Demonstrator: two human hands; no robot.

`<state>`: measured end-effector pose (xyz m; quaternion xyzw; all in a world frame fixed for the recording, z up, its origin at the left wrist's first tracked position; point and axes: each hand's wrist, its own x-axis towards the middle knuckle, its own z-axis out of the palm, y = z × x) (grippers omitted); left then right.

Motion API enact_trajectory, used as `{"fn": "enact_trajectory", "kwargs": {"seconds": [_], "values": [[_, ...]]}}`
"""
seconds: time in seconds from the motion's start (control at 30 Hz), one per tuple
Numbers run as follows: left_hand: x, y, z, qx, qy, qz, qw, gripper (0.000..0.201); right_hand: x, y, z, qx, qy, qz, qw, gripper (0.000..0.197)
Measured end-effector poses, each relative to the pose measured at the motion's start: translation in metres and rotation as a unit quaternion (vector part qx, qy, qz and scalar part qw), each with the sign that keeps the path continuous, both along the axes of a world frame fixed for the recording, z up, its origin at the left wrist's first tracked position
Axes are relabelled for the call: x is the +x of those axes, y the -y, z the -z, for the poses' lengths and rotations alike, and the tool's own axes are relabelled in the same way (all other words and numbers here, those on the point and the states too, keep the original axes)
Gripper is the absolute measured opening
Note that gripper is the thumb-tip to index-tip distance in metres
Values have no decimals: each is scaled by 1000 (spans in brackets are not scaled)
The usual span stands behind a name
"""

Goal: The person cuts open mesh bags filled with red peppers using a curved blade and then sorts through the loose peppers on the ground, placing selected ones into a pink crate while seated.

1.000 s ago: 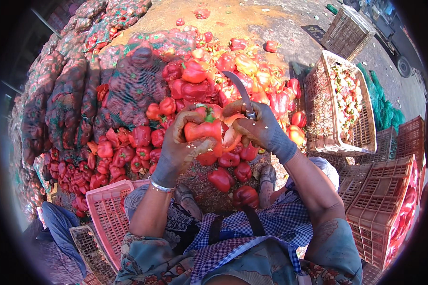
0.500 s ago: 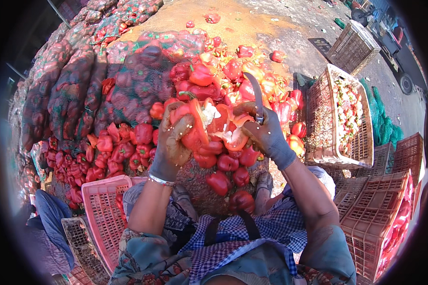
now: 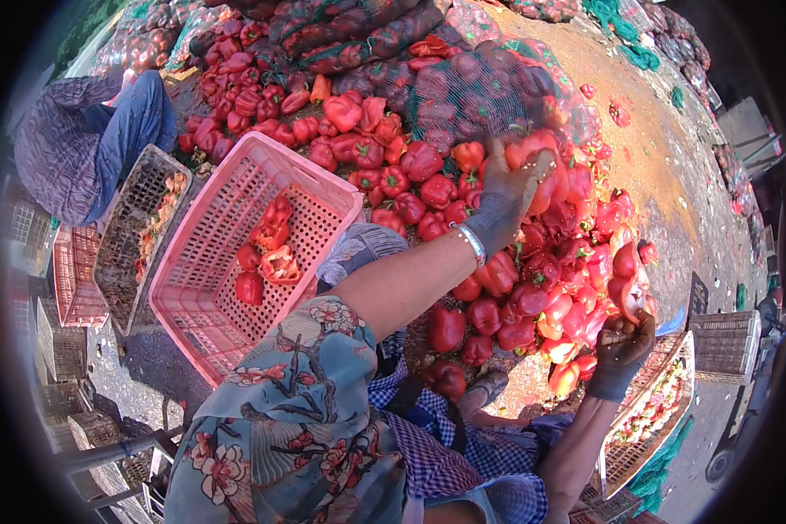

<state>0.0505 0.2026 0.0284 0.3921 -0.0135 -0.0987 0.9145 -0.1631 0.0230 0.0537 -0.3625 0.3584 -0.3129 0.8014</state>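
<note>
A big heap of red bell peppers (image 3: 498, 279) lies on the ground in front of me. My left hand (image 3: 511, 196), in a dirty glove with a metal bracelet at the wrist, reaches into the heap and closes on a red pepper (image 3: 537, 153). My right hand (image 3: 622, 342), in a dark glove, is held low at the heap's right edge. It is closed in a fist around a knife (image 3: 630, 301) whose blade shows only partly among the peppers.
A pink plastic crate (image 3: 227, 306) with a few cut peppers stands to my left. Beside it is a brown crate (image 3: 135, 223) and a seated person (image 3: 87, 140). Mesh sacks of peppers (image 3: 476, 87) lie behind the heap. A crate of scraps (image 3: 659, 415) stands at the right.
My head has turned left, bringing the pink crate into view. My hands have parted: the left has gone out to the heap and taken a whole pepper, and the right has dropped with the knife.
</note>
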Motion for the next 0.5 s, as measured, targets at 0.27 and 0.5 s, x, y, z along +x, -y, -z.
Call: {"fn": "enact_trajectory", "kwargs": {"seconds": [0.27,0.5], "values": [[-30,13,30,-198,-58,297,932,40,38,-110,-100,-186,198,-255,928,45],[-47,12,0,-226,-92,374,895,54,28,-51,-42,-240,-81,-185,950,27]]}}
